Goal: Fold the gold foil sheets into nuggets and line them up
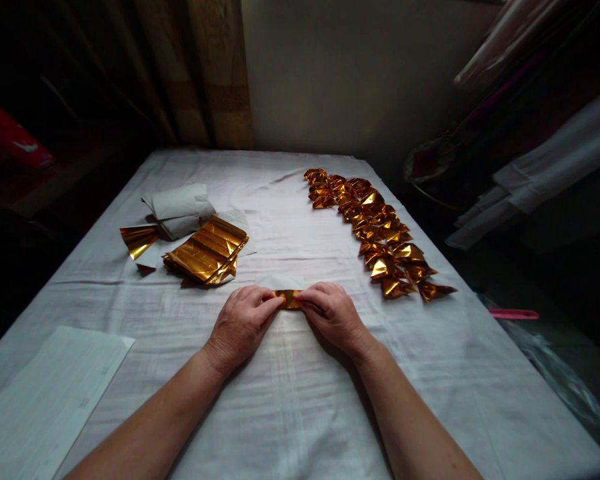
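Dim light — pale wall (330, 80) — brownish curtain (217, 73), probably.

Worktop (290, 413): creased pale cloth (280, 227) is covering it. Left side: a stack of gold foil sheets (207, 250) is lying slightly fanned, pale papers (177, 201) sitting just behind. Curled gold piece (141, 241) and small dark scrap (145, 269) are lying nearby. Right side: folded gold pieces (375, 232) are forming a slanting band. Near left: white sheet (55, 400) is lying flat.

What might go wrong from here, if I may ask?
The narrow gold foil strip between the left hand and right hand might crease crookedly. The unevenly stacked gold foil sheets could slide apart. Folded gold foil pieces along the right of the white-covered table might get knocked off.
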`<state>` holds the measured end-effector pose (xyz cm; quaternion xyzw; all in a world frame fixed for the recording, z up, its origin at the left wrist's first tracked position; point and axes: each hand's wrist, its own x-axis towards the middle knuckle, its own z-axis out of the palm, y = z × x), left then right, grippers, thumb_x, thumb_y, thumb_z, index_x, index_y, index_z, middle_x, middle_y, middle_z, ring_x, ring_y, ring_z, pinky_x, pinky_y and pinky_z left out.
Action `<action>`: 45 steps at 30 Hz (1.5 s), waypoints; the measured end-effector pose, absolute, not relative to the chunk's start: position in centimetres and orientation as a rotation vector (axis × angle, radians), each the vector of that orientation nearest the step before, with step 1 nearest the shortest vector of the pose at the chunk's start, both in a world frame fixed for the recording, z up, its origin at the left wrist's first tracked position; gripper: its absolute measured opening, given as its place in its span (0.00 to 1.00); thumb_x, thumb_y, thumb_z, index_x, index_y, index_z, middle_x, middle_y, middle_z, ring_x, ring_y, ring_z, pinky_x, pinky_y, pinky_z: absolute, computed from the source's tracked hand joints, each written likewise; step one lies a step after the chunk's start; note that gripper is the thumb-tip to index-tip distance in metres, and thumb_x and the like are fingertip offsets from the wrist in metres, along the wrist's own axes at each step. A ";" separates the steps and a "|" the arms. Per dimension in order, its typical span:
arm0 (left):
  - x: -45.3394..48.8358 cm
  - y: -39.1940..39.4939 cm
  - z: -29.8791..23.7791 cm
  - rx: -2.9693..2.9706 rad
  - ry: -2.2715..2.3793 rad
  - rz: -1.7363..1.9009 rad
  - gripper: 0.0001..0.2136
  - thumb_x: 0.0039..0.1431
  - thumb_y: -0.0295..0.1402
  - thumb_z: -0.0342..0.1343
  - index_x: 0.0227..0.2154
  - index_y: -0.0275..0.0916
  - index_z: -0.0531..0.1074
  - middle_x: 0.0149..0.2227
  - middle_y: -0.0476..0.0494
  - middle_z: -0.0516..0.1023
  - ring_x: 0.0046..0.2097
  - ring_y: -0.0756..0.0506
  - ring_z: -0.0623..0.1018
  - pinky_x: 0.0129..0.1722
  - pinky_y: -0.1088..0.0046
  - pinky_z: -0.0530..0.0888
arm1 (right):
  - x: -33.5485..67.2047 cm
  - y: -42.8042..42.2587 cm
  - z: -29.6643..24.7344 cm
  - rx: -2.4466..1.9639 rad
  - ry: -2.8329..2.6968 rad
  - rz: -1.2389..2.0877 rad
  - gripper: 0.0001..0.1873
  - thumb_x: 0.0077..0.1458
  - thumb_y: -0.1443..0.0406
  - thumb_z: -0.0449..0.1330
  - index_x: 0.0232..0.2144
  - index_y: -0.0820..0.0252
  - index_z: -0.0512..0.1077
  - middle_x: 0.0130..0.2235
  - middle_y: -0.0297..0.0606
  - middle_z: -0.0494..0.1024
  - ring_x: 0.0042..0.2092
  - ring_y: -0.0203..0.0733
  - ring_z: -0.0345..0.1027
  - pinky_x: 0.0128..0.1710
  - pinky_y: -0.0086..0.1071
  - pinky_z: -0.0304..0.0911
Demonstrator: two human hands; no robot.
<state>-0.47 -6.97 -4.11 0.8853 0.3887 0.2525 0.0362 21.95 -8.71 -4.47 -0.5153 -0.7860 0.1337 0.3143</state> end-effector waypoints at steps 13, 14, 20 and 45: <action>-0.3 -7.4 -2.9 2.770 1.119 0.625 0.13 0.63 0.32 0.53 0.48 0.44 0.75 0.46 0.42 0.76 0.48 0.40 0.73 0.49 0.57 0.70 | 22.0 -8.6 -4.7 -1.449 -2.096 0.164 0.07 0.57 0.65 0.63 0.38 0.48 0.79 0.49 0.39 0.76 0.49 0.45 0.68 0.47 0.39 0.61; -0.3 -7.4 -2.9 2.774 1.116 0.614 0.13 0.63 0.33 0.53 0.49 0.45 0.75 0.47 0.42 0.76 0.48 0.40 0.73 0.49 0.57 0.70 | 22.0 -8.5 -4.7 -1.449 -2.090 0.180 0.06 0.58 0.65 0.63 0.38 0.49 0.79 0.49 0.39 0.76 0.49 0.45 0.68 0.47 0.39 0.61; -0.5 -7.5 -2.9 2.778 1.098 0.598 0.15 0.63 0.33 0.53 0.51 0.44 0.74 0.48 0.42 0.75 0.49 0.40 0.72 0.50 0.57 0.69 | 21.4 -8.0 -4.6 -1.493 -2.022 0.259 0.04 0.59 0.64 0.62 0.36 0.51 0.78 0.45 0.37 0.78 0.48 0.44 0.69 0.47 0.39 0.59; -0.2 -8.2 -2.2 2.870 1.130 0.511 0.14 0.64 0.32 0.53 0.51 0.47 0.73 0.49 0.42 0.76 0.50 0.40 0.74 0.59 0.48 0.62 | 19.6 -7.6 -4.6 -1.659 -1.872 0.250 0.03 0.56 0.62 0.64 0.31 0.54 0.74 0.42 0.36 0.78 0.46 0.45 0.67 0.45 0.39 0.56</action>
